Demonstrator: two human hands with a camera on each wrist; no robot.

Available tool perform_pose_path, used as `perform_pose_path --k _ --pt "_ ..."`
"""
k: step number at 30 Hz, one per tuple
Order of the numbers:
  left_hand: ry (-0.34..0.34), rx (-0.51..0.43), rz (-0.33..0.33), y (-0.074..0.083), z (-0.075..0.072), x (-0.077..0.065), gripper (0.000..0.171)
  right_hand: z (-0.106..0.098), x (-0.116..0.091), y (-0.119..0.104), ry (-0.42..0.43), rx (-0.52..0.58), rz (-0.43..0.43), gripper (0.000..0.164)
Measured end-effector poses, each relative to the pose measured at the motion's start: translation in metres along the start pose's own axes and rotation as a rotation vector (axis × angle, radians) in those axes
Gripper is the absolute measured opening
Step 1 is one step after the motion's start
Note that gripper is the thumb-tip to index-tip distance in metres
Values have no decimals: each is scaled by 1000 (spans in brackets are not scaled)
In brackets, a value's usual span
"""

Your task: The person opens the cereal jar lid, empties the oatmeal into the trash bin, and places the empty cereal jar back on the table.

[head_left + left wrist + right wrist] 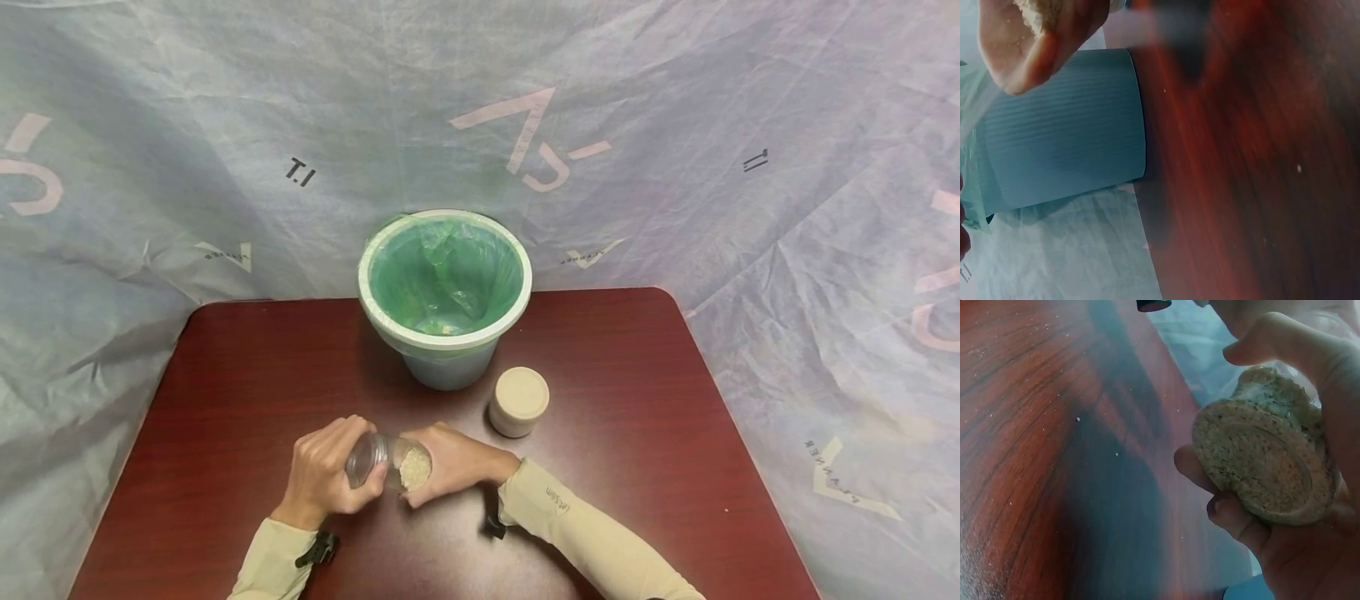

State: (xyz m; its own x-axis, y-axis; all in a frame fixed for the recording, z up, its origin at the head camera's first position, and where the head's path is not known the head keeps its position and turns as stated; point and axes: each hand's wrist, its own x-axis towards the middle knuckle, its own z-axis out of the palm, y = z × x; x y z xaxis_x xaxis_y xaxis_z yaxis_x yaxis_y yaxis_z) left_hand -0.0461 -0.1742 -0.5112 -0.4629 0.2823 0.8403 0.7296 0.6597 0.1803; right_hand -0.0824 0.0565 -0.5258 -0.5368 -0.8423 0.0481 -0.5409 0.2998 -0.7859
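Head: grain jar (415,469) inside table (637,375) edges

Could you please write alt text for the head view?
A person's left hand and right hand hold a clear jar with pale grains above a dark red table. Beyond them stands a bin lined with a green bag, with a beige pot in front of it, to the right.
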Motion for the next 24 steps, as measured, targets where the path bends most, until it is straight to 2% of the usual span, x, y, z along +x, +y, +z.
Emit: perform_pose_path --k 15,24 --pt "34 24 -1 1 4 1 47 -1 -1 1 22 -8 -9 44" --pt "44 44 -26 3 6 1 46 3 0 1 82 -50 -8 45"
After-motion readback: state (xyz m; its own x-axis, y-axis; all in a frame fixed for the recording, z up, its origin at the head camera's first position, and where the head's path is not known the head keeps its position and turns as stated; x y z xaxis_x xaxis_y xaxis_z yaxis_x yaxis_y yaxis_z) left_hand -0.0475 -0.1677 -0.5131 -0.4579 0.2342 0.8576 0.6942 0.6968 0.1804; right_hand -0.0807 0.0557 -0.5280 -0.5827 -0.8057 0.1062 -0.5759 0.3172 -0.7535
